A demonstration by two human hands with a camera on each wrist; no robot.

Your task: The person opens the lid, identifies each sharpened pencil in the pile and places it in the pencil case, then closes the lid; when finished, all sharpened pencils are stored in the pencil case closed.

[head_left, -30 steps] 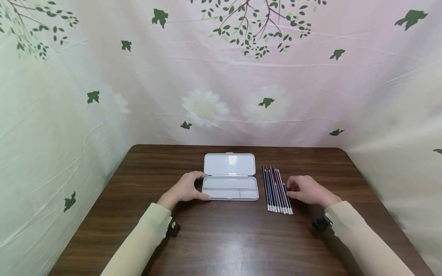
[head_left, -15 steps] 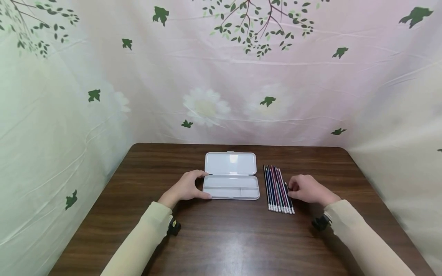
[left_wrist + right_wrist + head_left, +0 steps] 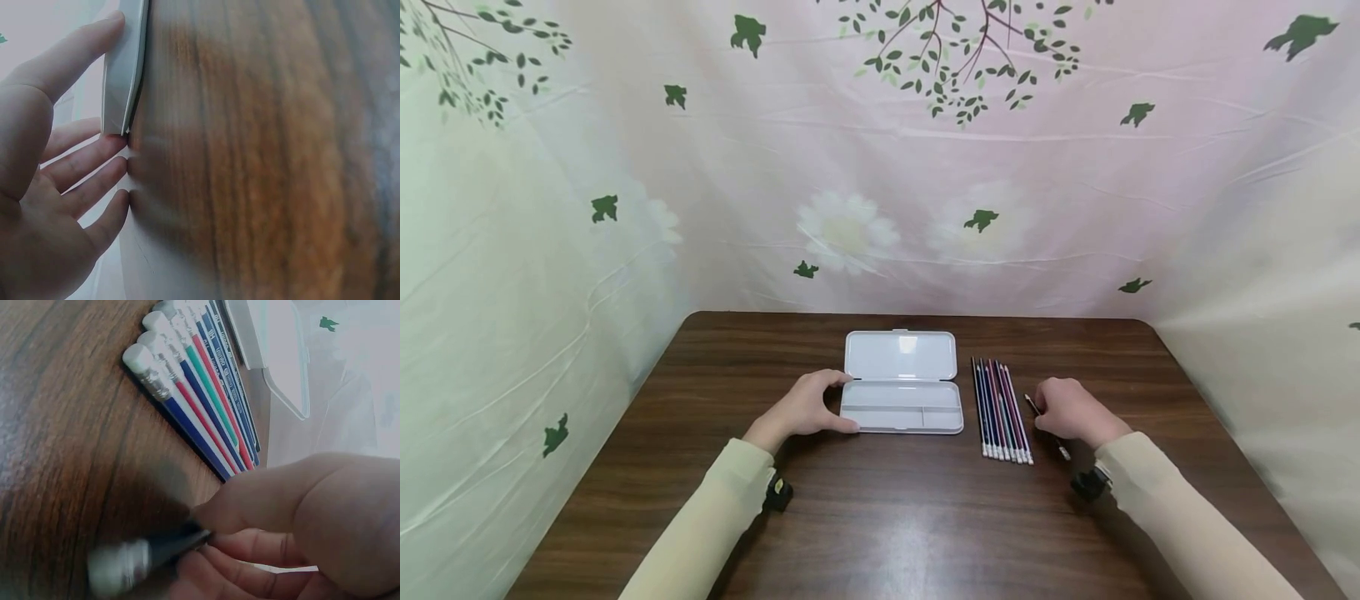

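Right hand (image 3: 1071, 410) pinches 1 pencil (image 3: 165, 547), both ends jutting out; spread left hand (image 3: 805, 408) touches case (image 3: 901, 396).

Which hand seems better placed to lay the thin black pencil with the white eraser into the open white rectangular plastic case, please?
Probably the right hand: its fingers pinch the black pencil. The left hand, farther from that pencil, holds the white case at its left end.
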